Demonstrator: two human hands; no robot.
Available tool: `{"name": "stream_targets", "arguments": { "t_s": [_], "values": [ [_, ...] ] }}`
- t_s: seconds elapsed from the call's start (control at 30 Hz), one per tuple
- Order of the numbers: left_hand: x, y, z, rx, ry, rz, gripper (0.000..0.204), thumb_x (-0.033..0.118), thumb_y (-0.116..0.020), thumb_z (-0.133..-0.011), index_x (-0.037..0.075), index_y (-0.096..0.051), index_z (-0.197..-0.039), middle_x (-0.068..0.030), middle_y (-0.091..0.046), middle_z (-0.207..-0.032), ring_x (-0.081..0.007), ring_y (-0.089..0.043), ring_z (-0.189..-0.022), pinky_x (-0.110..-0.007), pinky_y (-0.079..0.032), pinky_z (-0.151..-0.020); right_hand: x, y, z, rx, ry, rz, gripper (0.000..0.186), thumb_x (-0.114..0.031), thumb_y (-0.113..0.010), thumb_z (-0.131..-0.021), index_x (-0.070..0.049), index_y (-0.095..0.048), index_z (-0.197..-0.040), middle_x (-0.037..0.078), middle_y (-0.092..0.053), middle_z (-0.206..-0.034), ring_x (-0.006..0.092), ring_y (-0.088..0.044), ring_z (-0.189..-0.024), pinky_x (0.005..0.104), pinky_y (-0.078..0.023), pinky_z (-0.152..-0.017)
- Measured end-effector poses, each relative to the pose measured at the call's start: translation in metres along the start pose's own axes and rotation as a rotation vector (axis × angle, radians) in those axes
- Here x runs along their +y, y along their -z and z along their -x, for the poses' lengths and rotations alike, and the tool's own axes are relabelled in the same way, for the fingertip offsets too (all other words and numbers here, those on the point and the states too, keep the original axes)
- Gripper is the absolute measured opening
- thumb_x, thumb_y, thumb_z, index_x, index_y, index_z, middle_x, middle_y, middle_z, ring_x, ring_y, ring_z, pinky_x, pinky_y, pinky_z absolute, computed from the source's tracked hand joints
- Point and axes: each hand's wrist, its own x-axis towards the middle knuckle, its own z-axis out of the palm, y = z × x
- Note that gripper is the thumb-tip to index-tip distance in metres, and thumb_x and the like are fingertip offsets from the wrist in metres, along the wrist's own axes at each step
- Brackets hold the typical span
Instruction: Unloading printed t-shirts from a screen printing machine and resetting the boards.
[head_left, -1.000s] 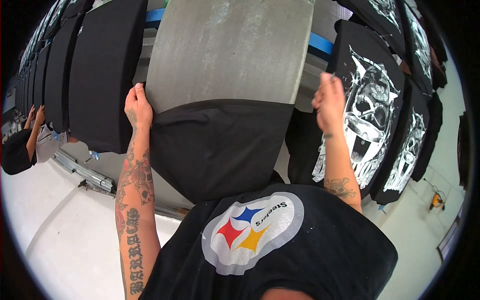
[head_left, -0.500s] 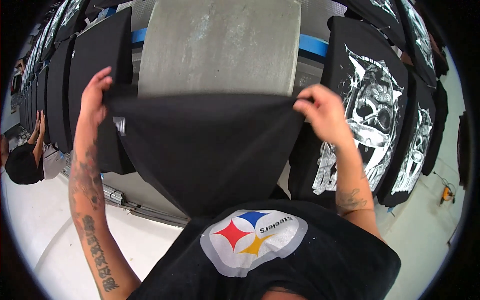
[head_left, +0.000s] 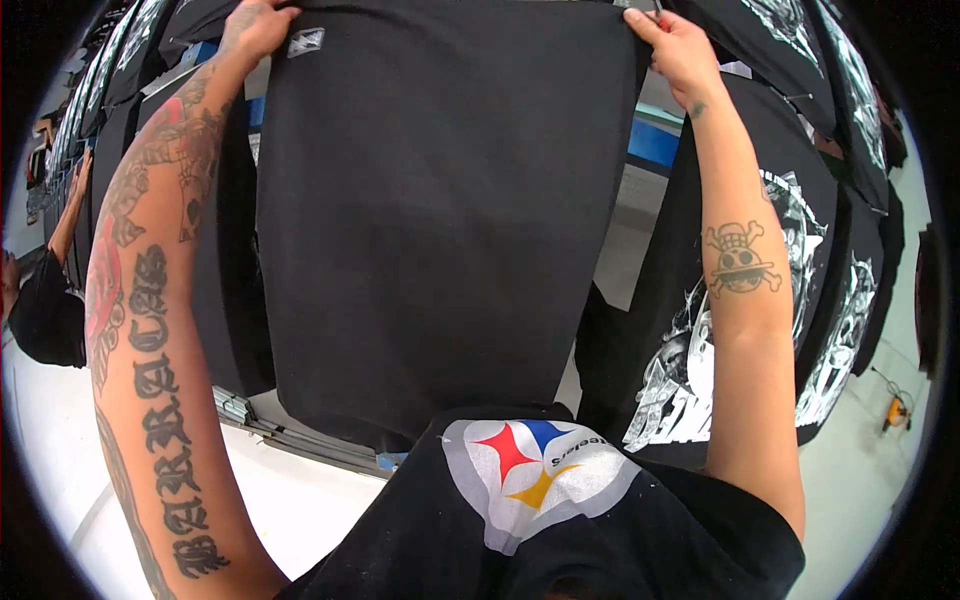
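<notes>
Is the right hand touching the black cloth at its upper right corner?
Touching. The head view shows the right hand at that corner, its thumb lying over the edge of the black cloth.

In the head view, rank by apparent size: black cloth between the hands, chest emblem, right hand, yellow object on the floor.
1. Black cloth, by far
2. Chest emblem
3. Right hand
4. Yellow object

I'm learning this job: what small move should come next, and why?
Perhaps a gentle outward tug to even the black cloth along its far edge: the left hand and right hand pinch it at opposite sides, with the cloth spread between them.
</notes>
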Motion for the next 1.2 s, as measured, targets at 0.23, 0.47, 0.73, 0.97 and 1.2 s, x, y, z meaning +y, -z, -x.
{"name": "stream_targets", "arguments": {
  "t_s": [0.23,0.47,0.73,0.97,1.2],
  "values": [
    [-0.045,-0.066,-0.056,0.011,0.233,-0.065,0.03,0.039,-0.068,-0.087,0.021,-0.073,-0.11,-0.0063,-0.073,-0.106,-0.0239,-0.069,-0.099,-0.035,-0.051,-0.085,-0.002,-0.018,-0.044,0.239,0.012,0.327,0.032,-0.029,-0.076,-0.084,0.003,-0.072,-0.089,0.009,-0.069,-0.076,0.0203,-0.062,-0.067,0.0386,-0.049,-0.064],
    [-0.022,-0.077,-0.039,0.137,0.255,-0.011,0.026,0.018,-0.063,-0.083,0.01,-0.069,-0.107,-0.0174,-0.068,-0.106,-0.036,-0.063,-0.106,-0.043,-0.051,-0.088,0.027,-0.03,-0.059,0.164,-0.199,0.43,0.032,-0.029,-0.077,-0.085,0.001,-0.074,-0.096,0.01,-0.068,-0.074,0.0223,-0.065,-0.069,0.0335,-0.051,-0.065],
    [-0.008,-0.035,0.116,0.394,-0.127,-0.102,0.032,0.02,-0.058,-0.093,0.0,-0.057,-0.118,-0.0228,-0.057,-0.114,-0.0405,-0.054,-0.109,-0.047,-0.047,-0.094,0.038,-0.005,-0.042,0.14,0.283,0.928,0.035,-0.039,-0.067,-0.09,-0.005,-0.07,-0.099,0.015,-0.069,-0.088,0.0291,-0.066,-0.081,0.0392,-0.05,-0.071],
    [-0.062,0.051,0.418,0.103,0.125,0.326,0.025,0.02,-0.048,-0.101,0.001,-0.059,-0.113,-0.0213,-0.057,-0.104,-0.0399,-0.058,-0.1,-0.044,-0.048,-0.087,-0.007,0.042,0.185,0.038,0.757,0.729,0.012,-0.01,-0.058,-0.097,-0.002,-0.066,-0.101,0.016,-0.062,-0.091,0.0312,-0.061,-0.084,0.0356,-0.049,-0.075],
    [-0.085,0.091,0.584,-0.476,1.495,1.27,0.057,0.06,-0.045,-0.099,0.007,-0.066,-0.099,-0.0026,-0.066,-0.081,-0.0146,-0.06,-0.075,-0.029,-0.046,-0.068,0.026,0.095,0.395,0.203,0.357,0.691,0.013,-0.011,-0.057,-0.098,-0.002,-0.066,-0.1,0.014,-0.062,-0.09,0.0261,-0.059,-0.076,0.0336,-0.047,-0.068]
  ]
}}
